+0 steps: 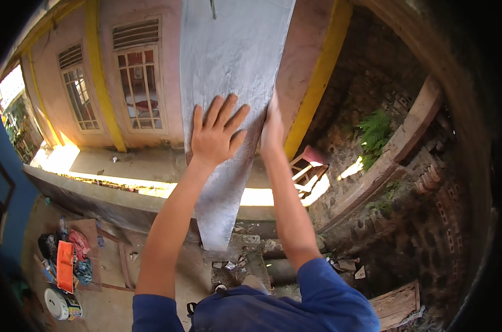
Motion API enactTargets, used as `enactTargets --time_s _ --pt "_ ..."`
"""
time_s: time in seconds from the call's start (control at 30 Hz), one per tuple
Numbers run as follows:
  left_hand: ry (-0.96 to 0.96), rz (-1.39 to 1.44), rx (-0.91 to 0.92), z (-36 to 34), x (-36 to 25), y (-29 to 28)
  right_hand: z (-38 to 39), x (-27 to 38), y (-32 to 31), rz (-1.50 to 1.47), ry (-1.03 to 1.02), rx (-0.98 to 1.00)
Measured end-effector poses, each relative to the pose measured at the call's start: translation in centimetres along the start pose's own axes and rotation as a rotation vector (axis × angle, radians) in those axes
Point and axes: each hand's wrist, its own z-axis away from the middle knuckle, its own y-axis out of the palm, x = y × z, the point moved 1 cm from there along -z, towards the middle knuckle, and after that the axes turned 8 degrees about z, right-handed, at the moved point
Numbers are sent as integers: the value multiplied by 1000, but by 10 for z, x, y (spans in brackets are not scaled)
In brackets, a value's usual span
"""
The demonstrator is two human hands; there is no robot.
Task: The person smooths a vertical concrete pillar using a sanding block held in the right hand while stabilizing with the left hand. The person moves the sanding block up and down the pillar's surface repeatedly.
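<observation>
A tall grey-white concrete pillar (234, 50) stands upright in front of me, its surface smeared and mottled. My left hand (218, 127) lies on its front face, fingers spread and stretched upward. My right hand (271, 127) rests against the pillar's right side, fingers pointing up along the edge and partly hidden. Neither hand shows an object held in it.
Beyond stand a pink wall with yellow trim (317, 66), barred windows (141, 88), a low wall (112, 196) and a chair (312, 171). Below left lie cloths (79, 243), an orange tray (65, 265) and a bucket (60, 303). Rubble and ferns (373, 135) fill the right.
</observation>
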Motion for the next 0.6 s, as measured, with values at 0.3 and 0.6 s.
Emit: enactTargets --time_s 0.3,0.6 --pt "-65 -52 -75 -61 5 0 99 -130 -52 38 436 -56" --pt "-70 -45 -32 -34 18 -2 31 -1 9 -73 -78 28"
